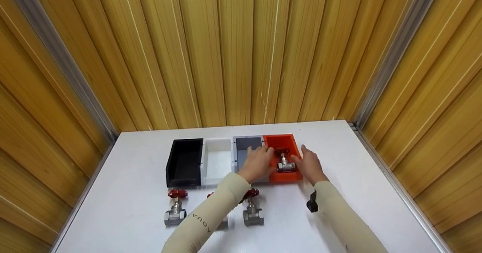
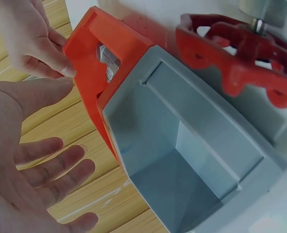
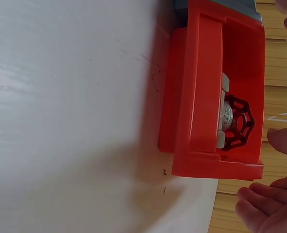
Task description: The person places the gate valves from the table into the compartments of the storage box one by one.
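A metal valve with a red handwheel [image 1: 286,165] lies inside the orange-red bin [image 1: 285,177]. Over the border of that bin and the grey bin [image 1: 244,144] hovers my left hand [image 1: 258,164]; its fingers are spread and hold nothing in the left wrist view. At the red bin's right wall is my right hand [image 1: 310,166], fingers loosely extended and nothing in its grasp. From the right wrist, the handwheel [image 3: 240,121] shows beyond the bin's front lip, with much of the valve body hidden.
A white bin [image 1: 218,162] and a black bin [image 1: 186,162] continue the row leftward. In front stand a valve [image 1: 175,211] at left and another valve [image 1: 253,211] near the middle; a third is mostly behind my left forearm. Wood-patterned panels [image 1: 237,57] enclose the white table.
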The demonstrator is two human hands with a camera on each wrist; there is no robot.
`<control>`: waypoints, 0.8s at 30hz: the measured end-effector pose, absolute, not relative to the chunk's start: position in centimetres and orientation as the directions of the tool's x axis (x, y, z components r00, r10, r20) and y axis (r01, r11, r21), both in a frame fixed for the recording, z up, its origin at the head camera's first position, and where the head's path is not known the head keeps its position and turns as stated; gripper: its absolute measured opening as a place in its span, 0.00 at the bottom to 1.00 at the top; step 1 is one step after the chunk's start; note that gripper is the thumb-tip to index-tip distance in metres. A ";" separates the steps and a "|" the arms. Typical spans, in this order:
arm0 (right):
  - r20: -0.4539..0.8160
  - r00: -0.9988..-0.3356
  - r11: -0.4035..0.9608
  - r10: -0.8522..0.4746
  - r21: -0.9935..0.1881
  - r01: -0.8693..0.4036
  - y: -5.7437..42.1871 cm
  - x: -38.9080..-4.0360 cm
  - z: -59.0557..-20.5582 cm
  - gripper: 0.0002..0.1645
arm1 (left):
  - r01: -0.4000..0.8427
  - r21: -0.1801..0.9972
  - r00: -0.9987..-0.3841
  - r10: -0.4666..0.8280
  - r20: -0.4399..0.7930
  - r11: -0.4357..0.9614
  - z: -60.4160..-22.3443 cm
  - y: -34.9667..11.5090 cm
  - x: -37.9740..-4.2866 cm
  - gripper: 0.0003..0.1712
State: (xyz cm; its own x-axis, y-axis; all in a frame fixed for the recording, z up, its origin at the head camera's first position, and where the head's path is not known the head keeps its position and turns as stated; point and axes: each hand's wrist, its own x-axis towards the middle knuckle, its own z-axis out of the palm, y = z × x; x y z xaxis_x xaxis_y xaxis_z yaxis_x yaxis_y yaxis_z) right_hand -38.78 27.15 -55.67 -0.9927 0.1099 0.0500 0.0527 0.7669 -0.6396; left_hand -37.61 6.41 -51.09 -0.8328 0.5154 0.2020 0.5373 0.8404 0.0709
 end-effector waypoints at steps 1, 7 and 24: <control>0.079 -0.991 0.769 0.110 -0.639 0.034 27.1 -38.7 -55.6 0.44 | 0.536 0.068 -0.833 0.514 0.205 0.842 -51.1 6.3 -37.5 0.27; 0.183 -0.977 0.730 0.107 -0.682 -0.048 26.0 -38.3 -55.1 0.45 | 0.521 0.069 -0.841 0.499 0.209 0.851 -51.1 5.9 -37.2 0.29; 0.112 -0.992 0.698 0.066 -0.716 -0.034 21.3 -37.5 -54.9 0.44 | 0.573 0.027 -0.801 0.552 0.230 0.819 -51.6 3.8 -36.3 0.32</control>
State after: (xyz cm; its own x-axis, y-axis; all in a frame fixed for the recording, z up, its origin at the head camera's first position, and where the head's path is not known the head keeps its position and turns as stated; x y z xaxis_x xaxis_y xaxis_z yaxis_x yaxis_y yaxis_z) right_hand -37.55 21.32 -54.93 -0.9916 0.0662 0.1116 -0.0340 0.6976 -0.7157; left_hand -36.31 3.82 -51.62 -0.8014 0.5523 0.2295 0.5725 0.8194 0.0271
